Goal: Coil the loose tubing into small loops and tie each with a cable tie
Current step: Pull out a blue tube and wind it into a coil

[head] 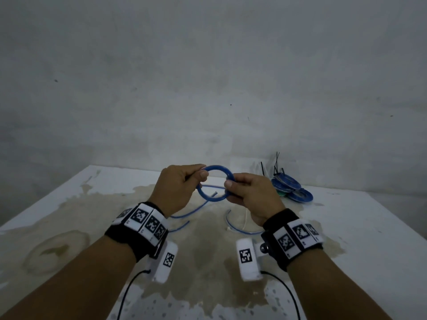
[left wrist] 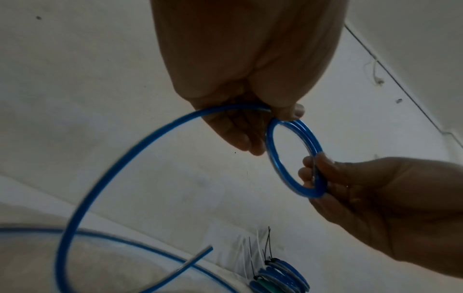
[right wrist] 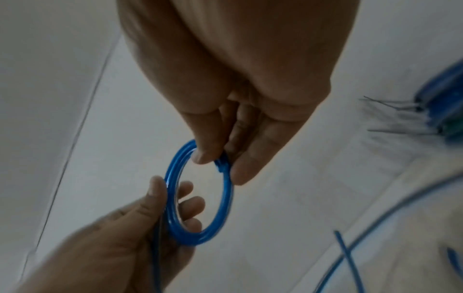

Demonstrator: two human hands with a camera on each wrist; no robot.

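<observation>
A small coil of blue tubing (head: 216,168) (left wrist: 275,158) (right wrist: 224,198) is held upright above the table between both hands. My left hand (head: 182,185) (left wrist: 250,126) pinches its left side, thumb on top. My right hand (head: 247,192) (right wrist: 220,154) pinches its right side between thumb and fingers. A loose tail of the tubing (left wrist: 100,168) curves from the left hand down to the table, its cut end (head: 215,194) (left wrist: 208,248) free. Several finished blue coils (head: 290,187) (left wrist: 283,277) with black cable ties lie at the back right.
The white table (head: 69,204) is stained brown in the middle. More loose blue tubing (head: 240,229) and a white cable tie (head: 245,219) lie under my hands. Loose cable ties (head: 268,167) lean on the grey wall behind the finished coils.
</observation>
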